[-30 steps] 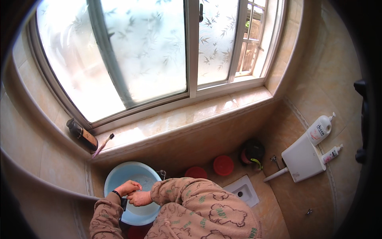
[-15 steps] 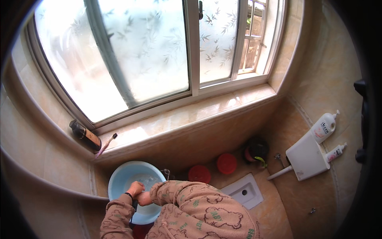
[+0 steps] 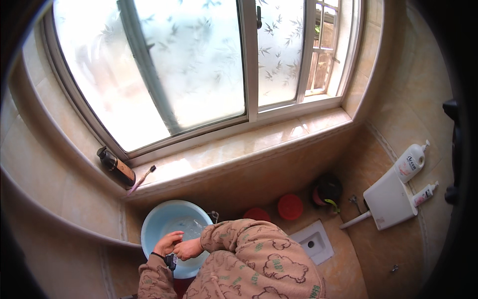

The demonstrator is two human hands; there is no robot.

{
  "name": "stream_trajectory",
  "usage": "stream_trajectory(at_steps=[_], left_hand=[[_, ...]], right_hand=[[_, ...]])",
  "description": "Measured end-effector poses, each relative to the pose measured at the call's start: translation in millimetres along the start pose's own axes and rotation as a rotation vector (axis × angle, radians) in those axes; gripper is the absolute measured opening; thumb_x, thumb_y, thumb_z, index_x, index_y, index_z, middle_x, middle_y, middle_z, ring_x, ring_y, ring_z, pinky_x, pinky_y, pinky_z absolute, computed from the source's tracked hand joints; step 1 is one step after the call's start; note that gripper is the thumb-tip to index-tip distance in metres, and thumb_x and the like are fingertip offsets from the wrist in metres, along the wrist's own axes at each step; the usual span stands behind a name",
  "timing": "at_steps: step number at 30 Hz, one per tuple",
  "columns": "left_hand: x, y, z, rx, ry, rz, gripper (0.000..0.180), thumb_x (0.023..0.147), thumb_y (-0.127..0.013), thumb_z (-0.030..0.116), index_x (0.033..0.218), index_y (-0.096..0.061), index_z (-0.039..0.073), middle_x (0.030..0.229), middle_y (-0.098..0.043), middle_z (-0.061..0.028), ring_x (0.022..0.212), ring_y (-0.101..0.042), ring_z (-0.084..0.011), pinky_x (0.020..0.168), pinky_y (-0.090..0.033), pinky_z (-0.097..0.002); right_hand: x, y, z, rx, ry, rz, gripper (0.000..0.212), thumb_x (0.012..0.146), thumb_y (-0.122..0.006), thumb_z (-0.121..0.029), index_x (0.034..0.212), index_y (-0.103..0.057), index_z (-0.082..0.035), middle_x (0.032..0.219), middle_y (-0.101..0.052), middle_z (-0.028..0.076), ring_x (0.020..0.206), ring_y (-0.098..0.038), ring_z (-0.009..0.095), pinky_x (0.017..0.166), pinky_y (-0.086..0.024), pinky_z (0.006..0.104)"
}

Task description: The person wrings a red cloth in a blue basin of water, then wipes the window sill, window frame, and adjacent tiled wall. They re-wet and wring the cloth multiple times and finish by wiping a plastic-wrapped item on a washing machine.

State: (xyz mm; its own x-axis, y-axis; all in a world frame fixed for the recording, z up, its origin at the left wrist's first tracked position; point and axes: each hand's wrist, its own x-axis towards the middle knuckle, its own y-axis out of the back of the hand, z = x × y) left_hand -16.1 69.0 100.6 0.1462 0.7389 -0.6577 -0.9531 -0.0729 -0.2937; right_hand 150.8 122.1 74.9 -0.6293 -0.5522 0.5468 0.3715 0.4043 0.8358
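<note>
A pale blue basin [image 3: 149, 222] holds clear water. Over its near half, my left hand [image 3: 167, 244] and my right hand [image 3: 189, 249] meet. The left one has its fingers reaching out, partly bent, toward the right one; between them I make out no object. My right hand is curled closed against the left fingers, and whatever it may grip is hidden. A black band with a dark device [image 3: 172, 261] circles my left wrist. Both sleeves are brown with bear outlines.
Behind the basin is a tap [image 3: 214, 215]. Red round containers [image 3: 290, 207] and a dark pot [image 3: 327, 189] line the wall. A squat toilet [image 3: 312, 243] lies right, below a white cistern [image 3: 391, 202]. The sill's left end bears a dark pump bottle [image 3: 117, 167] and a toothbrush [image 3: 142, 180].
My hands have come up slightly from lower in the basin, and the left fingers have straightened. The wrist device now shows its face. The whole view has shifted a little.
</note>
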Motion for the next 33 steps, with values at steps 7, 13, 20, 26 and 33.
stream_trajectory(at_steps=[7,13,20,26,33], left_hand=[[-5,-3,-31,-0.483,-0.419,0.347,0.018,0.095,-0.059,0.003,0.113,-0.059,0.004,0.087,-0.060,-0.0044,0.076,-0.059,-0.0141,0.069,-0.051,-0.0262],[-5,-46,-31,-0.061,-0.865,0.773,0.018,0.094,-0.056,0.000,0.112,-0.057,0.003,0.087,-0.059,-0.0050,0.071,-0.059,-0.0145,0.064,-0.051,-0.0290],[-34,-113,-24,1.075,-1.330,0.897,0.012,0.086,-0.064,-0.002,0.097,-0.064,0.003,0.098,-0.059,-0.0143,0.099,-0.056,-0.0337,0.087,-0.047,-0.0431],[-37,-129,-21,0.895,-1.344,0.962,0.017,0.085,-0.065,-0.001,0.102,-0.065,0.004,0.100,-0.060,-0.0143,0.102,-0.057,-0.0348,0.090,-0.047,-0.0429],[-35,-132,-17,0.380,-1.164,0.950,0.014,0.092,-0.064,0.004,0.106,-0.065,0.004,0.099,-0.060,-0.0047,0.088,-0.058,-0.0151,0.077,-0.048,-0.0267]], right_hand=[[-8,17,-2,0.283,-0.327,0.497,0.018,0.071,-0.060,0.004,0.087,-0.059,-0.004,0.096,-0.063,0.012,0.105,-0.057,0.036,0.095,-0.044,0.0456],[-21,10,6,0.600,-1.015,0.550,0.024,0.087,-0.054,0.000,0.106,-0.065,-0.011,0.108,-0.066,0.010,0.100,-0.065,0.023,0.083,-0.053,0.0373],[-36,33,0,1.973,-1.369,0.570,0.066,0.095,-0.049,-0.067,0.132,-0.051,-0.013,0.125,-0.060,0.007,0.107,-0.063,0.026,0.090,-0.053,0.0475],[-21,28,8,2.309,-1.034,0.794,0.042,0.099,-0.053,-0.053,0.113,-0.061,-0.015,0.114,-0.065,0.003,0.105,-0.063,0.019,0.092,-0.054,0.0394],[-8,36,6,2.383,-1.000,0.966,0.033,0.098,-0.060,-0.045,0.107,-0.066,-0.014,0.109,-0.067,0.004,0.103,-0.064,0.019,0.093,-0.052,0.0394]])
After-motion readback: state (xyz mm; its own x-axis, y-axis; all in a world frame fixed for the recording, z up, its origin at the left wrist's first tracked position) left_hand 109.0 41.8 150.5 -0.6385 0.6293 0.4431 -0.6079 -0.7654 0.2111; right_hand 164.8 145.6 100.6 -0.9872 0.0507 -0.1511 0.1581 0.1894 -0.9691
